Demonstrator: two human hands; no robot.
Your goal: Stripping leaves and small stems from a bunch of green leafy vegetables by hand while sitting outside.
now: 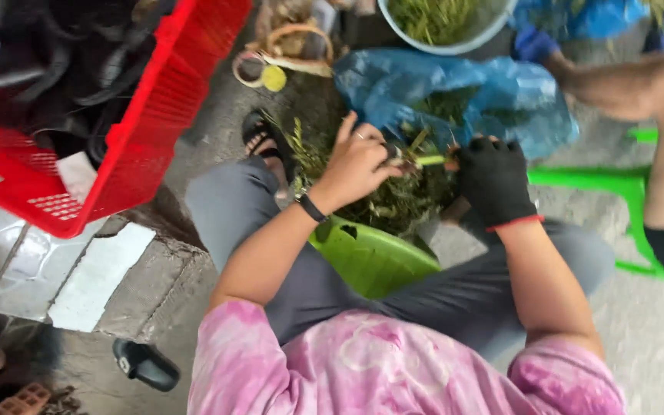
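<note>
My bare left hand point(356, 163) pinches one end of a thin green stem point(427, 161). My right hand point(493, 178), in a black glove with a red cuff, grips the stem's other end. Both hands hover over a pile of leafy green herbs point(393, 201) heaped in front of a green plastic stool point(370, 257) between my knees. A dark band sits on my left wrist. The blur hides whether the right hand also holds a tool.
A red plastic basket point(128, 154) with dark items stands at the left. A blue plastic bag point(493, 96) of greens lies beyond the hands, with a pale bowl point(443, 31) of greens behind it. Another person's leg point(632, 81) and a green stool point(624, 188) are at the right.
</note>
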